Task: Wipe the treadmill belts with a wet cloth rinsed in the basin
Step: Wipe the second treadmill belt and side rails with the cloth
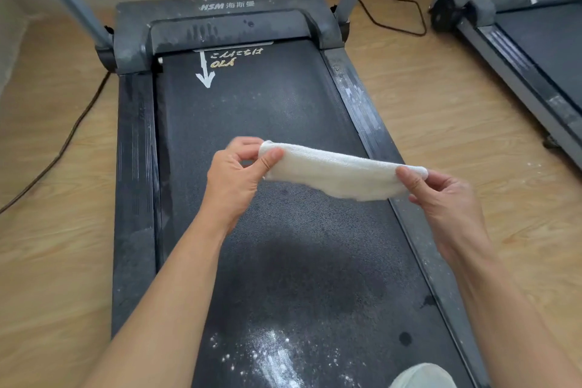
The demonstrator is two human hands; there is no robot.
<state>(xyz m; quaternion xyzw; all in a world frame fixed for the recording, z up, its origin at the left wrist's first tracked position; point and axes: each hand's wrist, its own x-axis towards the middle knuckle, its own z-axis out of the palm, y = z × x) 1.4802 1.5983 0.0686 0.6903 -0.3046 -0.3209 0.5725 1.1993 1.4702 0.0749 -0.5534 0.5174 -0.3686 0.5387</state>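
**A:** Where was the cloth [333, 172]?

**B:** Near the middle of the view, stretched in a sagging band over the belt [252, 110]. It was white terry, nubbly and soft-looking, folded over along its upper edge.

**A:** And the hands?

**B:** Each pinched one end. The left hand [234, 173] had its thumb pressed over the corner at about nine o'clock of the cloth, with the fingers curled behind. The right hand [441, 195] nipped the other end at three o'clock between thumb and forefinger.

**A:** What was the belt like?

**B:** It was black and finely grained, like coarse rubber. A dark, rounded damp patch [315, 271] lay toward six o'clock, and below it was a scatter of white powder [271, 353] — streaky, with loose specks. At twelve o'clock a white painted arrow [205, 72] pointed down the belt, just under the dusty grey motor cover [220, 9].

**A:** What about the edges?

**B:** Ribbed side rails [135, 167] ran along both sides, smeared with pale dust. A thin dark cable [63, 148] snaked over the wood-grain floor [441, 98] at nine o'clock. A second treadmill [535, 41] stood at two o'clock — its cover was dusty too.
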